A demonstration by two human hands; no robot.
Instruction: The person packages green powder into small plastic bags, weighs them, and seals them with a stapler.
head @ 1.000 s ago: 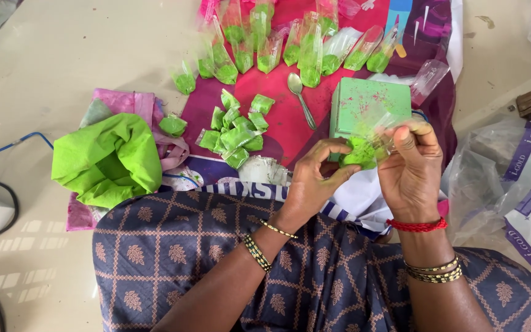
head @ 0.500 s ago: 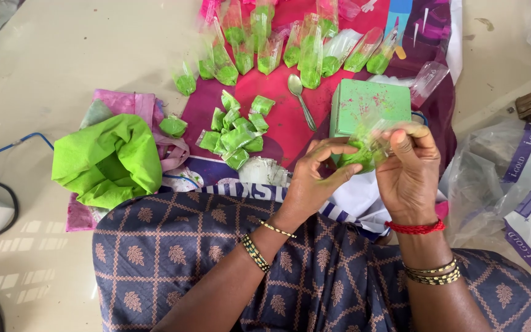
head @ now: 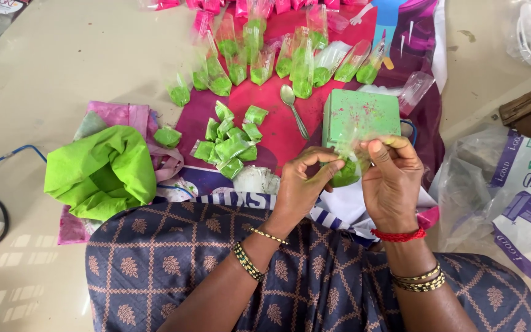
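1. Small clear packet of green powder: held between both hands just in front of the green box, above the lap. I judge it filled but not yet folded shut.
2. Left hand: grip clamped on the packet's lower part, thumb and fingers pinching it.
3. Right hand: grip closed on the packet's clear upper end.
4. Folded green packets: a loose heap on the pink cloth, left of the hands; these look finished.
5. Long open packets: a row at the far edge of the cloth, each with green powder at the bottom and top unfolded; these look left to do.
6. Spoon: lying on the cloth, between heap and box.
7. Green bag: crumpled, on the floor, well left.
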